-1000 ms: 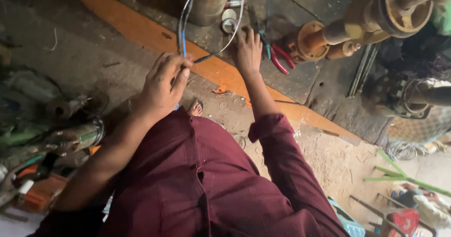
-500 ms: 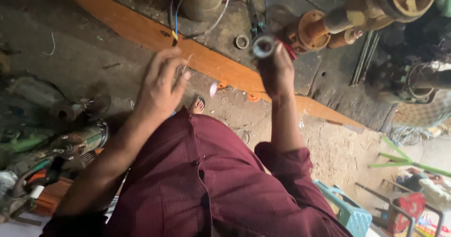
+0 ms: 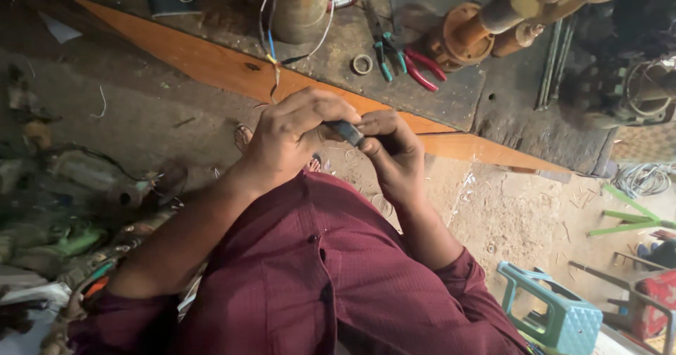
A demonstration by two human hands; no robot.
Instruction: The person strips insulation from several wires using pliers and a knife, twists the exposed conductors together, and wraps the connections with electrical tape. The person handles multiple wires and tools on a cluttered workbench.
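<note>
My left hand and my right hand meet in front of my chest, just below the orange edge of the workbench. Between their fingertips they pinch a small dark roll of tape. Thin wires, blue, white and yellow, hang from a rusty metal cylinder on the bench and end just above my left hand. Whether the wire tips touch my fingers is hidden. My maroon sleeves fill the lower part of the view.
On the bench lie red-handled pliers, teal-handled pliers, a small ring and an orange pipe flange. Old motors and tools are piled on the floor at left. A teal plastic stool stands at lower right.
My right hand picked a roll off the bench and drew back toward me. My left hand let the hanging wires go and came over to meet it on the roll.
</note>
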